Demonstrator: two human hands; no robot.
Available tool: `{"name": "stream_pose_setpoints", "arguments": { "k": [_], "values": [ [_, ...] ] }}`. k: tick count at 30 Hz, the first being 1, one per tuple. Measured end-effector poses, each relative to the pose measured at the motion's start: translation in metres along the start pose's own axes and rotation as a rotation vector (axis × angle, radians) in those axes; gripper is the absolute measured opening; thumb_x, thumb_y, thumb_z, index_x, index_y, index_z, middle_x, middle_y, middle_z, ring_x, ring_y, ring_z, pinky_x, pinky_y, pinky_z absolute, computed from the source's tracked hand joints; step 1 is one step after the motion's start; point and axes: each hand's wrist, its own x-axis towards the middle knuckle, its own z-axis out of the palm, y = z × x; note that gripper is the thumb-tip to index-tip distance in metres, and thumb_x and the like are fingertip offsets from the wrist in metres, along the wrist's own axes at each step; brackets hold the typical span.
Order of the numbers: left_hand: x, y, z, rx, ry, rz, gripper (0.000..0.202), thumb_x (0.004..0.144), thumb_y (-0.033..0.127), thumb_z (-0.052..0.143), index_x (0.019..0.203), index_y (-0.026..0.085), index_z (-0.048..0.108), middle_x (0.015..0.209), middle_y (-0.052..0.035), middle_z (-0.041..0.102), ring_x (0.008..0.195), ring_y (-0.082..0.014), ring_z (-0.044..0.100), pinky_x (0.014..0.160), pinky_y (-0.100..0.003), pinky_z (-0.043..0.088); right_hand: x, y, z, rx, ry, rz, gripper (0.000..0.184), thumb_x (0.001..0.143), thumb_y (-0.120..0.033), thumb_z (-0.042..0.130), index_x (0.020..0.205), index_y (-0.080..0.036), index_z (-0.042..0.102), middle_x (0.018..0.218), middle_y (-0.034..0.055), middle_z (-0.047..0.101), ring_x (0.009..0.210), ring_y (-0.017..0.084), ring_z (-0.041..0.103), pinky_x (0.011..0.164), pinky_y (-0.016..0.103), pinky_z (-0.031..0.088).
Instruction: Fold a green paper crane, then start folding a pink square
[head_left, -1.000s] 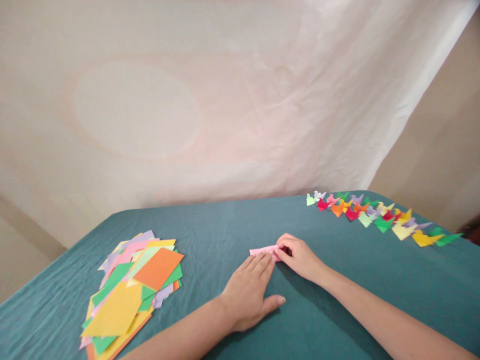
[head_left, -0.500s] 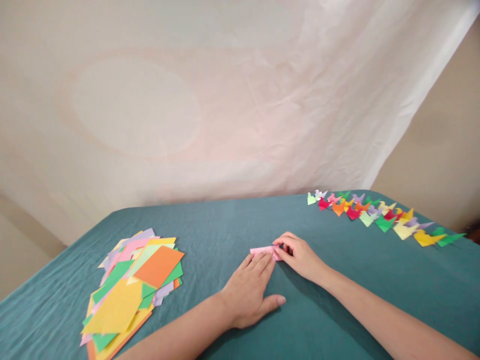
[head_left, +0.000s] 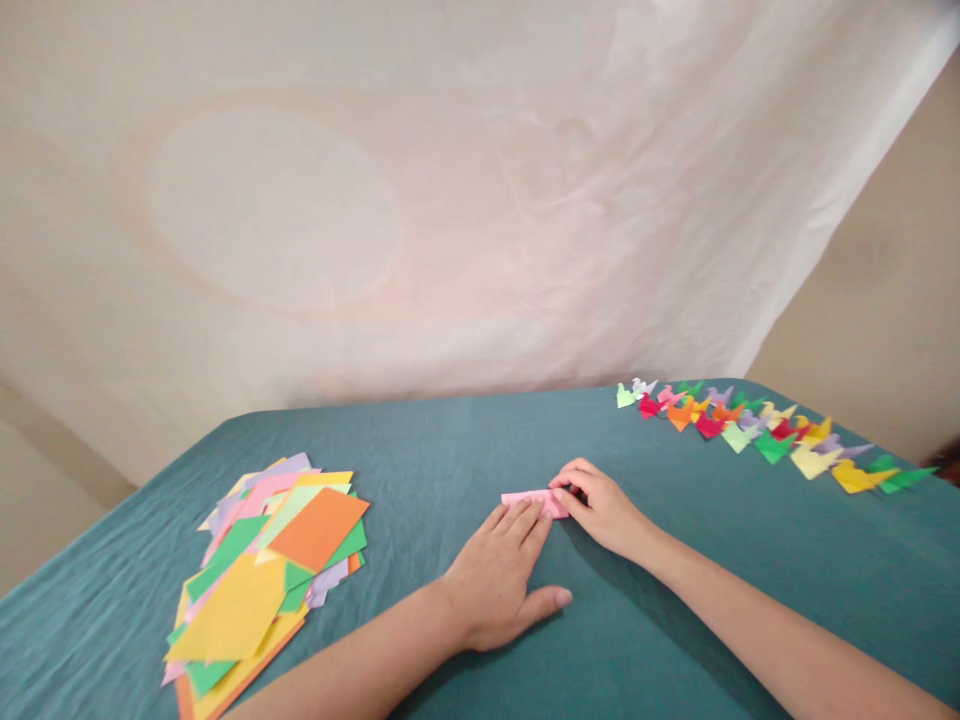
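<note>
A small pink piece of folded paper (head_left: 516,496) lies flat on the green cloth, its long side running left to right. My left hand (head_left: 504,575) rests flat with its fingertips pressing on the near edge of the paper and its thumb stretched out to the right. At the paper's right end, my right hand (head_left: 600,505) has thumb and index finger closed on the corner, and its other fingers are curled. The fingers cover part of the paper, so its right end shows only in part.
To the left lies a loose pile of coloured paper sheets (head_left: 232,610), an orange sheet (head_left: 321,530) on top. Several folded paper birds (head_left: 772,445) stand in rows at the far right of the cloth-covered table (head_left: 420,450). A pale cloth (head_left: 480,200) hangs behind.
Both hands keep their places on the pink paper; the right fingers have shifted very slightly at its corner. The whole view has moved a little.
</note>
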Motion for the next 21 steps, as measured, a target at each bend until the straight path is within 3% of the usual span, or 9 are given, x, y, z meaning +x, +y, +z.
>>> {"name": "stream_pose_setpoints", "arguments": {
  "k": [15, 21],
  "values": [
    [-0.0007, -0.0006, 0.0016, -0.019, 0.01, -0.019, 0.071, 0.088, 0.061, 0.02, 0.141, 0.014, 0.017, 0.147, -0.0102, 0.017, 0.135, -0.0261, 0.012, 0.111, -0.041, 0.01, 0.0046, 0.0079, -0.0026, -0.014, 0.0, -0.022, 0.013, 0.083, -0.016, 0.047, 0.077, -0.018, 0.058, 0.086, 0.0042, 0.055, 0.082, 0.016, 0.053, 0.077, 0.031, 0.043],
    [-0.0014, 0.0005, 0.0002, -0.006, 0.013, -0.015, 0.07, 0.088, 0.06, 0.02, 0.141, 0.014, 0.019, 0.147, -0.0104, 0.018, 0.135, -0.0262, 0.013, 0.11, -0.04, 0.012, 0.003, 0.0049, -0.005, 0.001, -0.023, -0.013, 0.017, 0.083, -0.016, 0.046, 0.088, -0.019, 0.063, 0.091, 0.0049, 0.056, 0.086, 0.016, 0.054, 0.08, 0.031, 0.043]
  ]
}}
